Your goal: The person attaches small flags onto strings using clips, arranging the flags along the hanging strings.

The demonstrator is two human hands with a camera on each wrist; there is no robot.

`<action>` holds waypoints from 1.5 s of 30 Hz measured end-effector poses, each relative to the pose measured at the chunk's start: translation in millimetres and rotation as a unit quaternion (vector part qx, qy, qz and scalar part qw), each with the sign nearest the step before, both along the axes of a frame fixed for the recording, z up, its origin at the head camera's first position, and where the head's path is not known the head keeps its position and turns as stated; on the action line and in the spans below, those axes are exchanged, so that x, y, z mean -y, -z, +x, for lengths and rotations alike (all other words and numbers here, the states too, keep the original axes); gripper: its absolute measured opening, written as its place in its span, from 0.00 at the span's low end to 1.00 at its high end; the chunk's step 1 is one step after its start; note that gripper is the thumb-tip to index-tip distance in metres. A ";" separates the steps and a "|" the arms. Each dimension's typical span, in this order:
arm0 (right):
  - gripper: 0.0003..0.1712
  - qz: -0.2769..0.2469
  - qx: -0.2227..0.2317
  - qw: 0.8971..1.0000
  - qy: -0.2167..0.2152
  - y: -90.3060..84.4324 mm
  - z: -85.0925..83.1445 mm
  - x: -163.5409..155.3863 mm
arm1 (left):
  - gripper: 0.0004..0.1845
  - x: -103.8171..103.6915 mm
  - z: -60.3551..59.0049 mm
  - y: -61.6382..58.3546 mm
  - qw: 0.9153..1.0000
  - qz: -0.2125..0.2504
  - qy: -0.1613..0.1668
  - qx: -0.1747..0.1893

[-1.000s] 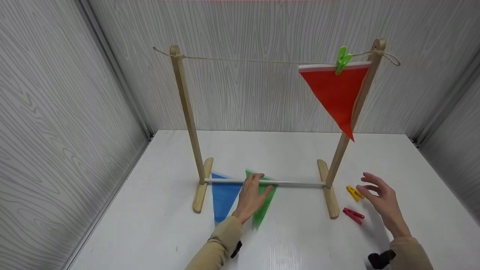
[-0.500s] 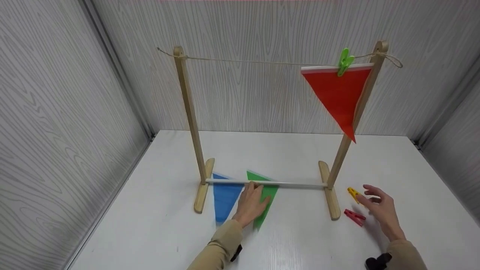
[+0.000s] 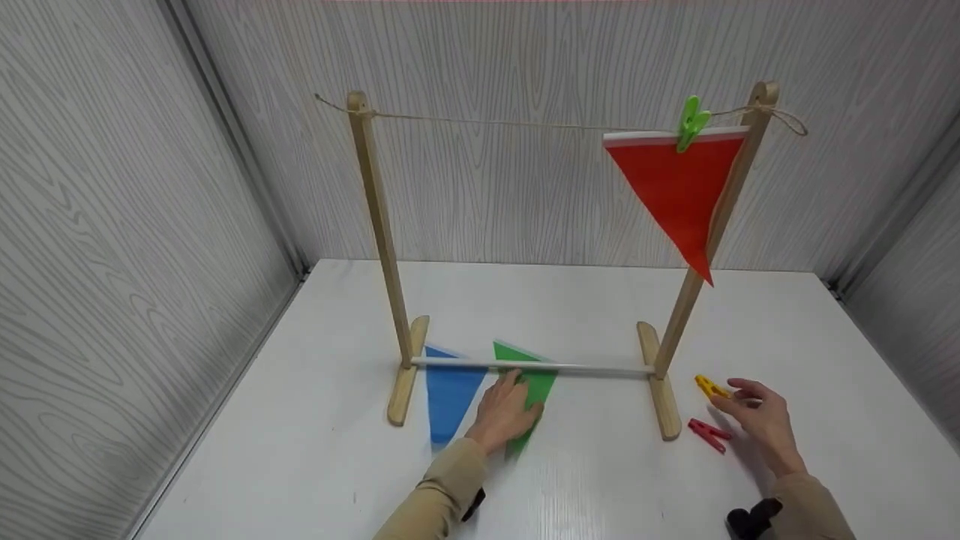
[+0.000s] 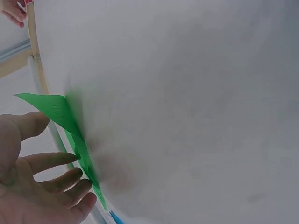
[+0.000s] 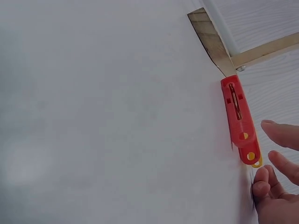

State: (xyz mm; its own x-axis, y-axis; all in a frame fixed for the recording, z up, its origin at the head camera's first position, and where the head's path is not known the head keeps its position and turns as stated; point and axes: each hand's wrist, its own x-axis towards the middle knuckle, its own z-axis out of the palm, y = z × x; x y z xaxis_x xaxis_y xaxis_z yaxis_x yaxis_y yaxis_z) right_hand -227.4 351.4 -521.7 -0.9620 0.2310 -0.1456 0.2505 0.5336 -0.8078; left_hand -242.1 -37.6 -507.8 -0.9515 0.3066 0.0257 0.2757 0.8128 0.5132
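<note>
A green pennant [image 3: 541, 384] lies under the white crossbar, with my left hand [image 3: 504, 412] over it. In the left wrist view the fingers [image 4: 60, 179] are spread loosely along the green pennant, whose free end curls up by the thumb. Left of it lies a blue pennant [image 3: 452, 401]. My right hand [image 3: 763, 421] is at the yellow clothespin [image 3: 711, 386], its thumb right by it. The right wrist view has thumb and finger apart, with the red clothespin [image 5: 237, 114] largely hiding the yellow one.
A wooden stand with two posts [image 3: 381, 232] and a crossbar [image 3: 600, 368] carries a string [image 3: 480, 120]. From the string hangs a red pennant [image 3: 679, 180], held by a green clothespin [image 3: 691, 124]. Wood-grain walls [image 3: 480, 60] enclose the white table [image 3: 300, 420].
My left hand has drawn back from the crossbar, lower onto the green pennant. My right hand has come down closer to the yellow clothespin.
</note>
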 end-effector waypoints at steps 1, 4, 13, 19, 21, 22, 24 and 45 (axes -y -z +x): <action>0.38 -0.001 0.004 1.000 0.003 0.4 -0.4 -0.9 | 0.24 0.0 -0.4 0.5 1.000 -0.001 0.000 0.008; 0.38 0.002 0.014 1.000 0.005 1.3 -2.1 -3.5 | 0.26 0.3 -1.6 1.3 1.000 -0.005 0.004 0.020; 0.40 -0.009 0.040 0.999 0.007 -0.6 -6.3 -7.4 | 0.25 3.3 -4.0 -0.3 0.998 0.036 0.010 0.051; 0.41 -0.010 0.042 0.999 0.000 -0.4 -5.2 -9.5 | 0.20 4.5 -4.7 -0.8 0.998 0.056 0.009 0.038; 0.41 -0.009 0.040 0.999 -0.001 0.1 -5.1 -9.7 | 0.19 4.3 -5.1 -0.2 0.998 0.056 0.008 0.029; 0.41 -0.010 0.040 0.999 -0.001 0.2 -5.1 -9.7 | 0.19 4.0 -5.4 0.0 0.998 0.055 0.007 0.024; 0.40 -0.010 0.039 0.999 -0.002 0.2 -5.2 -9.6 | 0.17 3.5 -6.1 0.4 0.999 0.050 0.007 0.017; 0.41 -0.014 0.044 0.999 -0.006 1.3 -5.6 -11.9 | 0.14 -10.5 -11.2 -1.5 0.997 0.005 -0.037 -0.074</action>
